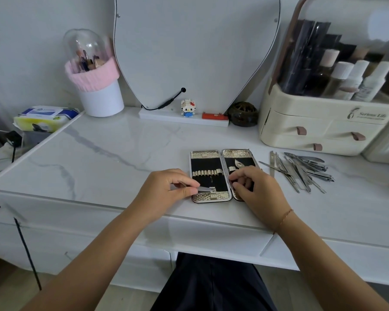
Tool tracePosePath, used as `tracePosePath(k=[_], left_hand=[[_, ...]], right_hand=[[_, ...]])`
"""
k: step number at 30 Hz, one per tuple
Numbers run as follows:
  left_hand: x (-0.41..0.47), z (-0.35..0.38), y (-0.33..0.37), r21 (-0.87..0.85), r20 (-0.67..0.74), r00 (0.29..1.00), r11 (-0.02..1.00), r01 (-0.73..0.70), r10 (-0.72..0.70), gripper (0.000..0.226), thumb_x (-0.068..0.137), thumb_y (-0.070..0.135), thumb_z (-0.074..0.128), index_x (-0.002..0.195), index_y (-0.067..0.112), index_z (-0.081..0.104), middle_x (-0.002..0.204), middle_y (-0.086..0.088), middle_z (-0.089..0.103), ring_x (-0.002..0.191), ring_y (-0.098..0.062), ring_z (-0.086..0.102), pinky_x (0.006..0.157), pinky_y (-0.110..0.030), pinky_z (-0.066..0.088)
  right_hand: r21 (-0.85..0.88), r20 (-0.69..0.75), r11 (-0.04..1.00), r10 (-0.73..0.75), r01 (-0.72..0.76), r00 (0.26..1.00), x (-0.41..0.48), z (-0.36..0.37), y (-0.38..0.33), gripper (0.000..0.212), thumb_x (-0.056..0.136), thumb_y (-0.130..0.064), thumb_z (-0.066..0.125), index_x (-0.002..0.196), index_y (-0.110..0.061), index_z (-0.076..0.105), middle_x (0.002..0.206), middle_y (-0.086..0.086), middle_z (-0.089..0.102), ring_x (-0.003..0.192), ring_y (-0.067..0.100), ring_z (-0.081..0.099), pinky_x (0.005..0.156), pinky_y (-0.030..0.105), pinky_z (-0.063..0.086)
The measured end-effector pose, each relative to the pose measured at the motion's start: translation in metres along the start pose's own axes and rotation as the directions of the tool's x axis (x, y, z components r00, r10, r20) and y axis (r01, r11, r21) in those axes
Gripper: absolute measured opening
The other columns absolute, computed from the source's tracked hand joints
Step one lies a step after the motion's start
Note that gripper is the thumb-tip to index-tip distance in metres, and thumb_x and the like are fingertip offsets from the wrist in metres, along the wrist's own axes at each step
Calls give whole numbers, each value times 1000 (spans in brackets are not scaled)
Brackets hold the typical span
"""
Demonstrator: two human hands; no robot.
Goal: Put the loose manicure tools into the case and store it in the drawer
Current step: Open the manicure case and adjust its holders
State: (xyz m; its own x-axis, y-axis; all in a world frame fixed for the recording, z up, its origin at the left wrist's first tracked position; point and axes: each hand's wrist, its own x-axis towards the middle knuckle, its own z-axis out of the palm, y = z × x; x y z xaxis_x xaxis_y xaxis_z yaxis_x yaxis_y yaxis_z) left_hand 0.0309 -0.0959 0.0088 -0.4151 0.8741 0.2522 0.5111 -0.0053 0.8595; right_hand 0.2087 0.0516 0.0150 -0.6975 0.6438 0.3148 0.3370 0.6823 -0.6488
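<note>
An open manicure case (211,154) with gold trim and black lining lies flat near the front edge of the marble desk. My left hand (164,191) pinches a small silver nail clipper (206,189) over the lower part of the case's left half. My right hand (256,187) rests with curled fingers on the case's right half, where a cuticle nipper (238,164) sits in its loop; what those fingers hold is hidden. A pile of loose steel tools (301,171) lies on the desk to the right of the case.
A cream cosmetics organiser (319,122) with small drawers stands behind the tool pile. At the back are a mirror (195,46), a white brush cup with a pink band (99,95), a small toy figure (186,108) and a dark round ornament (243,113). A wipes pack (45,117) lies far left.
</note>
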Motion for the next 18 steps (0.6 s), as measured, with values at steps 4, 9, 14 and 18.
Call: tracePosePath(k=[4,9,14,18], left_hand=[[0,-5,-2,38,-14,1000,999,-23,24,17,75,18,75,84,32,75,86,13,71,84,-6,65,78,-17,47],[-4,-11,-3,56,0,999,998,-39,39,16,75,15,75,85,27,76,85,11,71,82,-7,65,76,-12,45],[0,10,6,35,-21,999,999,-32,33,17,76,12,75,85,27,76,84,11,71,80,-3,65,75,-13,48],[3,22,8,39,-13,999,998,-40,40,25,75,7,75,94,23,74,85,10,69,77,0,64,73,-11,48]], right_hand=[[6,-3,1000,3,-3,1000,0,0,1,16,82,-6,63,89,-21,68,74,-8,54,66,11,48,65,23,46],[3,1,1000,3,-3,1000,0,1,2,17,82,-6,63,89,-21,67,73,-7,54,65,12,47,64,19,44],[-10,-6,1000,2,-2,1000,1,2,2,18,81,-5,63,89,-21,67,74,-5,55,65,13,47,63,20,43],[-19,-9,1000,7,-7,1000,1,2,2,17,81,-7,63,89,-22,67,72,-10,53,65,11,46,62,15,41]])
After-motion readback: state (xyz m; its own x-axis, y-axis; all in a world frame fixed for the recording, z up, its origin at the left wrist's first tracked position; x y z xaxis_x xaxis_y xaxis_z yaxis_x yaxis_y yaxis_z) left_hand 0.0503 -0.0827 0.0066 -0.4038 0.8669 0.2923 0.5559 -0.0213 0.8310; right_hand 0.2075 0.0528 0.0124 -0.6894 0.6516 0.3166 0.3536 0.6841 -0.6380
